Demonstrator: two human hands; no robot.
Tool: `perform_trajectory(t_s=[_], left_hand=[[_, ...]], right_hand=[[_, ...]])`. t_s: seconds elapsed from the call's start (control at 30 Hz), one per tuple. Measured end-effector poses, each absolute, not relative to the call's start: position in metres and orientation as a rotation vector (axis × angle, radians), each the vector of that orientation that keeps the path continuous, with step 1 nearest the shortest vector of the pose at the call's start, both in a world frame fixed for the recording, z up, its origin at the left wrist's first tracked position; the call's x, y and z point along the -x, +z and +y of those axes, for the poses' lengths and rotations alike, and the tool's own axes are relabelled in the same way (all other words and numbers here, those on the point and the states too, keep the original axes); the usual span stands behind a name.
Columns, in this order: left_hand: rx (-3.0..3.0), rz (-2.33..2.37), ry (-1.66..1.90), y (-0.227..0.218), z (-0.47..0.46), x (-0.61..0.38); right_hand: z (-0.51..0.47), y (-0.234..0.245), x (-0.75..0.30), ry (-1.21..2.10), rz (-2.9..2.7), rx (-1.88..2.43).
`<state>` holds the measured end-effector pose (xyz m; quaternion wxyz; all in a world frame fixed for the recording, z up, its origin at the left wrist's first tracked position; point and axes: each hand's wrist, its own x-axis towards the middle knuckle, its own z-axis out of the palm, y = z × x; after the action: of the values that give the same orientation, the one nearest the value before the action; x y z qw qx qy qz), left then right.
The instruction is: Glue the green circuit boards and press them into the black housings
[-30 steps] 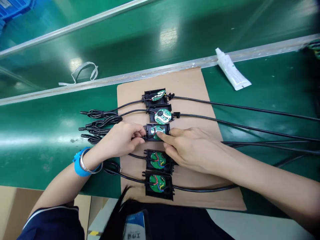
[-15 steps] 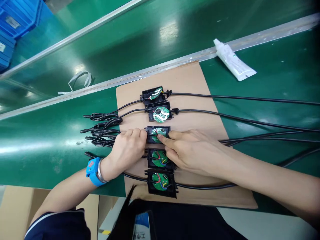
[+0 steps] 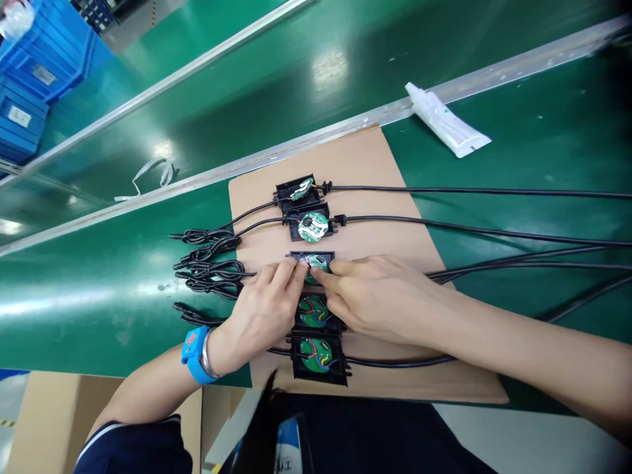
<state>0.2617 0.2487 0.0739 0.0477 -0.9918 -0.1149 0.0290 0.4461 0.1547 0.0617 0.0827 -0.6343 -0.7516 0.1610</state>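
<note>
A black plastic case (image 3: 323, 254) with a round green circuit board (image 3: 318, 261) inside lies between my hands. My left hand (image 3: 269, 299) covers the case's left end, fingers pressed together, and its fingertips reach the board's edge by some thin wires. From the right, my right hand (image 3: 365, 289) grips the case's end, its index finger pointing onto the board. Below are two similar cases, an upper one (image 3: 336, 326) and a lower one (image 3: 338, 374), with coloured wires on their boards. Two more above, a far case (image 3: 284, 191) and a nearer case (image 3: 295, 230), have boards tilted or turned over with white paste.
Cardboard (image 3: 355, 155) underlies the cases. Bundled black cables (image 3: 210, 243) lie left; long cables (image 3: 494, 191) run right. A white tube (image 3: 447, 122) rests near a metal rail (image 3: 296, 148). A white strip (image 3: 148, 176) and blue crates (image 3: 54, 49) are farther off.
My left hand has moved right, from the case's left side onto it, with its fingertips now at the board. My right hand stays on the case. The whole view has shifted slightly.
</note>
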Motion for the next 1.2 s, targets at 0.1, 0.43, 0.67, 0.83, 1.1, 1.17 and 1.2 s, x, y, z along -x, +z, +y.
perform_trajectory(t_s=[0.1, 0.43, 0.67, 0.83, 1.1, 1.17, 1.2], left_hand=[[3.03, -0.387, 0.178, 0.07, 0.245, -0.266], [3.305, -0.114, 0.015, 0.073, 0.269, -0.277], [3.446, -0.117, -0.115, 0.056, 0.276, -0.274], [3.431, -0.113, -0.07, 0.059, 0.273, -0.273], [3.393, -0.146, 0.038, 0.065, 0.271, -0.277], [3.385, -0.129, 0.017, 0.067, 0.27, -0.277], [3.383, -0.116, 0.013, 0.068, 0.269, -0.278]], right_hand=[[0.157, 0.061, -0.453, 0.587, -2.212, 1.877], [0.147, 0.07, -0.474, 0.822, -1.947, 1.88], [0.149, 0.067, -0.477, 0.806, -1.985, 1.9], [0.146, 0.048, -0.475, 0.396, -1.992, 1.708], [0.142, 0.029, -0.467, 0.022, -2.047, 1.762], [0.142, 0.03, -0.465, -0.044, -2.073, 1.785], [0.142, 0.031, -0.465, -0.066, -2.106, 1.792]])
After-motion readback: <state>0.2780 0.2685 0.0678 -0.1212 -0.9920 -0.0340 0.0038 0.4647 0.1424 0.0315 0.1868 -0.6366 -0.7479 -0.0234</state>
